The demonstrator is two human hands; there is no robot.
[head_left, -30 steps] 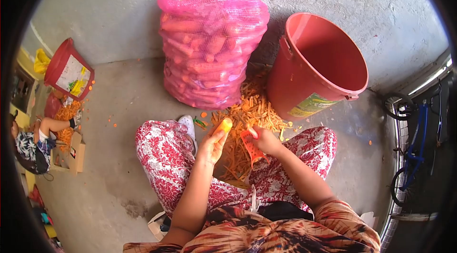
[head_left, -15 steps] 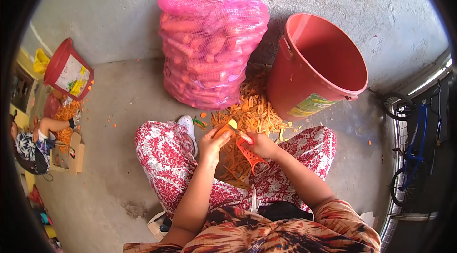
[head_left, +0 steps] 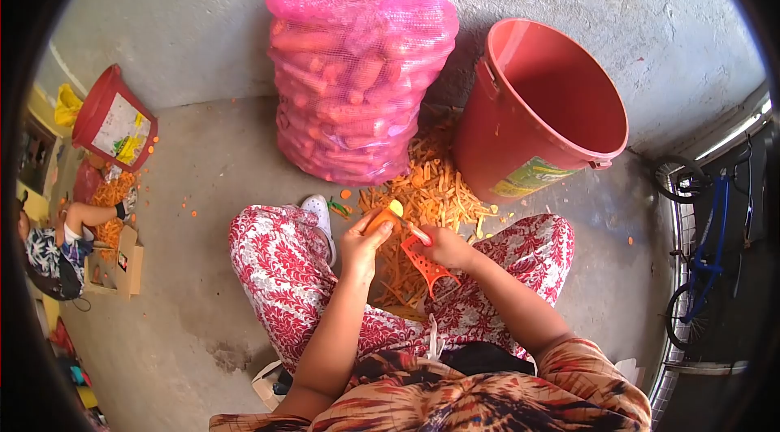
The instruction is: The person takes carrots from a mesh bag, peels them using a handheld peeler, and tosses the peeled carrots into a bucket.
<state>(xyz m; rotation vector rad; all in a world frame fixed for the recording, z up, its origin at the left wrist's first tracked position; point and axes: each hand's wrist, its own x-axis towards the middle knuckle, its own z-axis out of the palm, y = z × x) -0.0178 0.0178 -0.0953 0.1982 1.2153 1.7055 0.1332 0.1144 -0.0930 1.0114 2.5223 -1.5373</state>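
Between my knees, my left hand (head_left: pixel 357 247) is closed around a thick carrot (head_left: pixel 381 221), its pale yellow cut end pointing up and away. My right hand (head_left: pixel 447 248) grips an orange plastic hand tool (head_left: pixel 429 268) with holes through its flat body and a forked lower end. A reddish-white piece shows at that hand's fingertips, and a thin dark part reaches from there toward the carrot; I cannot make out whether it is a blade. Under both hands lies a heap of carrot peelings (head_left: pixel 439 180) on the floor.
A pink mesh sack (head_left: pixel 353 99) full of carrots stands against the wall. Right of it is a large red bucket (head_left: pixel 508 131). At far left another person (head_left: pixel 53 249) sits by a second red bucket (head_left: pixel 101 111) and a cardboard box (head_left: pixel 130 261). A blue bicycle (head_left: pixel 713 241) is at right.
The carrot in my left hand has tilted slightly, and a dark thin part now shows between it and my right hand. Both hands stay almost in place.
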